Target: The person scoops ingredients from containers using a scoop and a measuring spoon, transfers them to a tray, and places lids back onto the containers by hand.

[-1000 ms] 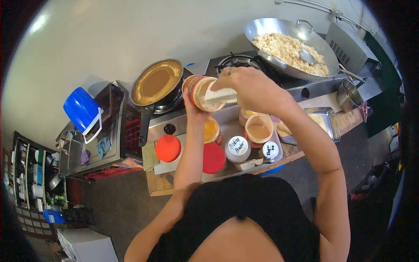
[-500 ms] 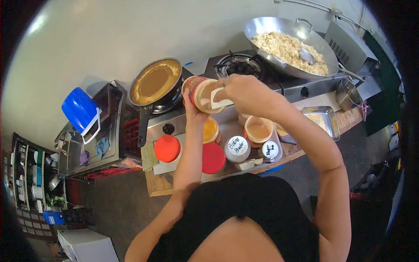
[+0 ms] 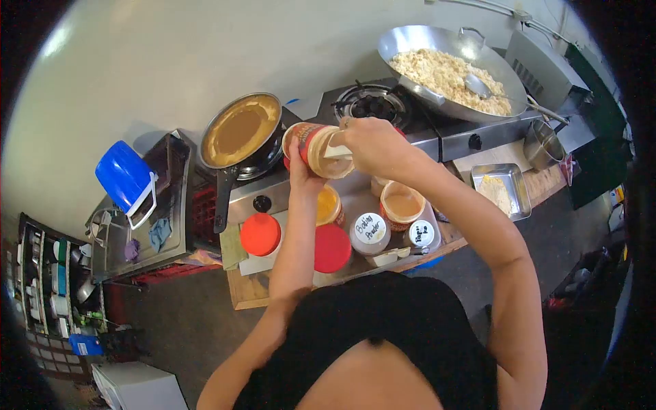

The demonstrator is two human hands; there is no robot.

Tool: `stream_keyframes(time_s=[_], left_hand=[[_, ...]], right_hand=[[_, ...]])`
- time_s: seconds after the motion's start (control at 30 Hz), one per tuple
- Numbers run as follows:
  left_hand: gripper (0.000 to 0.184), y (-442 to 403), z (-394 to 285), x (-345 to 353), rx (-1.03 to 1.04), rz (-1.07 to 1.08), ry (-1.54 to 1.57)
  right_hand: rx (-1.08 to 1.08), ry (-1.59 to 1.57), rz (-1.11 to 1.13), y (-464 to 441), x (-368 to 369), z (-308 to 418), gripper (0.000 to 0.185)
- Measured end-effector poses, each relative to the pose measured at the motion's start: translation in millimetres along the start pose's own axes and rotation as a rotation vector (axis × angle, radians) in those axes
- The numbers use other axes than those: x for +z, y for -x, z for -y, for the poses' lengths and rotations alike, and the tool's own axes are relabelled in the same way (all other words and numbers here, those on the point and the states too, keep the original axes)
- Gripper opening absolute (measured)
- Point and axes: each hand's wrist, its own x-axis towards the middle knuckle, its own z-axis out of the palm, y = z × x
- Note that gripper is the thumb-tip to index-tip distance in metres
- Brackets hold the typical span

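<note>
My left hand (image 3: pixel 301 167) is wrapped round a tilted jar (image 3: pixel 316 147) with a red label and brown powder inside. Its open mouth faces right. In my right hand (image 3: pixel 372 147) is a white measuring scoop (image 3: pixel 337 152), its bowl end at the jar's mouth. Below stands a tray (image 3: pixel 355 193) with an open jar of tan powder (image 3: pixel 402 203), an open jar of yellow powder (image 3: pixel 328 205), a red-lidded jar (image 3: pixel 331 248) and a white-lidded tub marked baking powder (image 3: pixel 370 231). Another white scoop (image 3: pixel 391 257) lies at the tray's front.
Behind left, a frying pan (image 3: pixel 242 130) of brown mixture sits on a burner. A large wok (image 3: pixel 447 78) of rice with a ladle (image 3: pixel 478 85) stands back right. A metal pan (image 3: pixel 525 198) lies right. A blue bucket (image 3: pixel 123 174) rests on the sink at left.
The scoop in my right hand has tipped and moved slightly left and down into the jar's mouth. My left hand holds the jar nearly in place.
</note>
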Motion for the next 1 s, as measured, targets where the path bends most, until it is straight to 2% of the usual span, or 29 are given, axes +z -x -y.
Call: stream_keyframes(time_s=[0.07,0.17,0.37,0.47,0.53,0.77,0.83,0.93,1.0], left_hand=[[0.071,-3.1,1.4,-1.3,-0.03,-0.014,-0.022],[0.072,-4.1,1.0,3.5,-0.063,-0.059,-0.058],[0.072,-10.8,4.9,7.1,-0.018,-0.094,-0.143],[0.074,-14.9,6.8,6.9,-0.013,-0.211,-0.198],[0.074,-12.1,10.0,12.9,0.01,-0.277,-0.212],[0.073,-27.4,15.7,2.0,0.045,-0.215,-0.126],[0.072,-28.8,17.0,3.9,0.048,-0.158,-0.126],[0.082,-22.4,13.4,12.0,-0.01,-0.116,-0.101],[0.08,-14.8,11.6,17.0,0.037,-0.067,-0.149]], right_hand=[[-0.002,-0.026,-0.037,-2.6,4.6,-4.6,0.019],[0.019,-0.142,-0.044,0.7,0.8,-9.5,0.036],[0.189,-0.559,-0.154,9.6,17.9,-35.6,0.035],[0.355,-0.746,-0.138,19.1,26.2,-46.0,0.035],[0.539,-1.067,-0.172,29.1,36.7,-52.1,0.036],[1.034,-1.939,-0.344,69.4,84.8,-57.2,0.05],[0.967,-1.976,-0.344,78.3,93.3,-58.6,0.052],[0.918,-1.996,-0.38,92.1,84.1,-51.0,0.052],[0.916,-1.986,-0.439,100.4,82.0,-49.2,0.05]])
